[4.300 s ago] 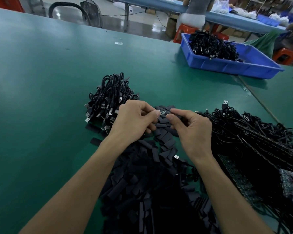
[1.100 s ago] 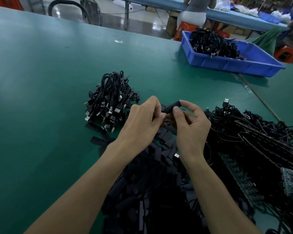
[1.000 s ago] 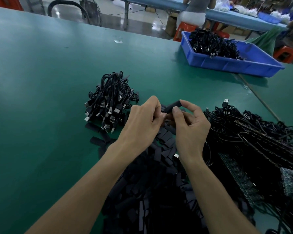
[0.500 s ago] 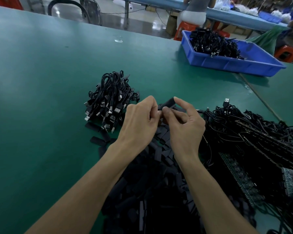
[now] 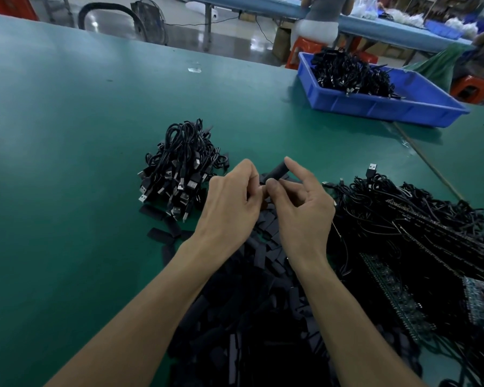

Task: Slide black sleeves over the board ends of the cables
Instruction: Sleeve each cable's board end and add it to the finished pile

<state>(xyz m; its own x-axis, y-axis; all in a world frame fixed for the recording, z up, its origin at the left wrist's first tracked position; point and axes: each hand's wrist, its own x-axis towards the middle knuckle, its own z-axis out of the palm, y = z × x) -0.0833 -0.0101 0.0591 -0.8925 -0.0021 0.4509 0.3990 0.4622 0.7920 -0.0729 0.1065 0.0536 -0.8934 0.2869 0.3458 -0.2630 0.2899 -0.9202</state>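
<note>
Just left of the heap of loose sleeves [image 5: 263, 317], on the green table [image 5: 67, 163], lies a bundle of cables [image 5: 179, 169] with USB plugs showing, probably a lot set aside out of the working space. Above the heap's far end, the left hand [image 5: 229, 202] is curled, its thumb and fingertips pinching the near end of one black sleeve [image 5: 277, 171]. Any board end going in there is hidden behind the fingers. The sleeve is lifted clear of the heap and slants away, likely so its mouth faces the feeding hand. The right hand [image 5: 302, 210] nips it between thumb and forefinger, other fingers loosely bent, apparently to steady it and draw it on. Right of the heap sprawls a tangle of board cables [image 5: 417, 224], close by as stock. Far beyond the heap to the right, a blue tray [image 5: 375, 107] holds more cables.
</note>
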